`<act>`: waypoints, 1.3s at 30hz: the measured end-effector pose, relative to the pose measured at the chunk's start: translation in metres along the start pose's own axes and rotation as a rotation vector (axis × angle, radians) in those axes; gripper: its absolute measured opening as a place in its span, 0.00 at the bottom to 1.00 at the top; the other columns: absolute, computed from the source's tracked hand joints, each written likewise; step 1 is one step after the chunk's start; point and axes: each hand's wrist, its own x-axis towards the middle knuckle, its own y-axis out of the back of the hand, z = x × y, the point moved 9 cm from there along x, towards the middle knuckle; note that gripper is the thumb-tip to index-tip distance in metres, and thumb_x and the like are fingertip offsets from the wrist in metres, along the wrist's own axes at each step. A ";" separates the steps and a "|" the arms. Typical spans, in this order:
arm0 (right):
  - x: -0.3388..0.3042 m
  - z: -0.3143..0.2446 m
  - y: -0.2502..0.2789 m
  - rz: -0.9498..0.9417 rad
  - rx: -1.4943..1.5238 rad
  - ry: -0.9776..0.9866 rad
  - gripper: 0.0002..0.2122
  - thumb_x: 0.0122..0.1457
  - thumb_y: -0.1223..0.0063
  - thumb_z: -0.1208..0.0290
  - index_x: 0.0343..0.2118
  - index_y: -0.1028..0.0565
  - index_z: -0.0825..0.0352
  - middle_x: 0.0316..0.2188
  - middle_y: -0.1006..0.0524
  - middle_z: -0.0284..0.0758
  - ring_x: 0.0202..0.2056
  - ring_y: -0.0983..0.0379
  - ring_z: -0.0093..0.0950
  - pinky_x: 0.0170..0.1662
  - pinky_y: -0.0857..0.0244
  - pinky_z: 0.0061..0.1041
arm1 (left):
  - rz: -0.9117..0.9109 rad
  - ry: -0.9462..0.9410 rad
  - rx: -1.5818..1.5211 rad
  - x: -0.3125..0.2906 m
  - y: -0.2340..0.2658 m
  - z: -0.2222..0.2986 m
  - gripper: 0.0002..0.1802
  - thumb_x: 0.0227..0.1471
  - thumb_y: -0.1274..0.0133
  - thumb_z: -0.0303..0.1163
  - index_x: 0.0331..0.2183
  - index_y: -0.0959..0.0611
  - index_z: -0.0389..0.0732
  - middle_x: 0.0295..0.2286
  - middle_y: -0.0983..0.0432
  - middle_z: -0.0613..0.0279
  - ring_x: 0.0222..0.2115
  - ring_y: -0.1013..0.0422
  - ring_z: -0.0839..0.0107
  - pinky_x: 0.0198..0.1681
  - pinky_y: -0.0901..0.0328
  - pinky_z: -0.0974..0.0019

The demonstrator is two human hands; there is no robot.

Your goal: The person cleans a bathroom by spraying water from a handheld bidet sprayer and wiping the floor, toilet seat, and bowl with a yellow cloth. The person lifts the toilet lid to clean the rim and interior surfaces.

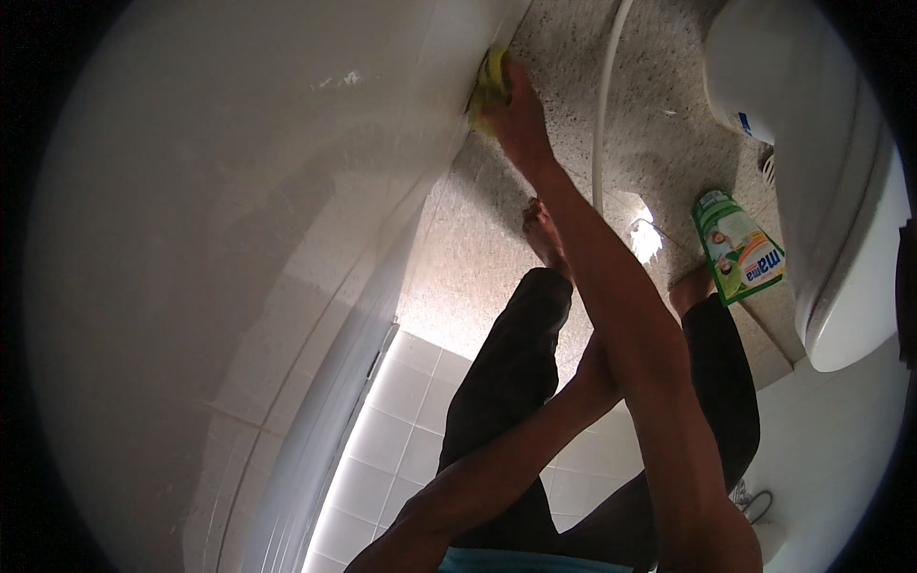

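sponge [491, 84], yellow, pressed against white wall [287, 191] low beside speckled floor [573, 124] by right hand [516, 115] clenched around it, likely light, soft, compressible and slippery when wet, best gripped across its back; left hand hidden behind right arm, state indeterminable.
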 end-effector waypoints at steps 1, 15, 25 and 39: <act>-0.005 -0.001 -0.001 -0.026 -0.062 0.049 0.31 0.48 0.41 0.77 0.59 0.36 0.67 0.53 0.29 0.47 0.55 0.31 0.44 0.58 0.36 0.38 | -0.146 0.028 -0.206 0.000 -0.009 -0.001 0.21 0.69 0.62 0.38 0.58 0.35 0.40 0.54 0.33 0.58 0.57 0.36 0.65 0.63 0.42 0.62; 0.010 -0.004 0.007 0.013 -0.010 0.139 0.31 0.48 0.44 0.78 0.59 0.36 0.68 0.53 0.28 0.43 0.52 0.28 0.36 0.51 0.30 0.33 | 0.235 -0.020 0.125 0.007 0.026 -0.011 0.21 0.70 0.64 0.35 0.60 0.38 0.40 0.56 0.36 0.59 0.58 0.38 0.66 0.63 0.42 0.62; 0.016 0.002 0.008 -0.059 0.077 0.039 0.29 0.51 0.45 0.76 0.58 0.35 0.70 0.50 0.27 0.42 0.46 0.27 0.33 0.49 0.30 0.31 | 0.086 -0.078 0.706 0.015 0.026 -0.009 0.23 0.67 0.58 0.31 0.60 0.40 0.39 0.56 0.37 0.58 0.58 0.39 0.68 0.62 0.41 0.64; 0.029 -0.023 0.012 -0.015 0.408 -0.163 0.25 0.49 0.45 0.80 0.54 0.32 0.69 0.45 0.26 0.40 0.45 0.28 0.31 0.51 0.32 0.31 | 0.106 -0.035 0.876 0.013 0.018 0.001 0.23 0.67 0.57 0.32 0.60 0.39 0.40 0.55 0.36 0.58 0.58 0.38 0.67 0.61 0.40 0.64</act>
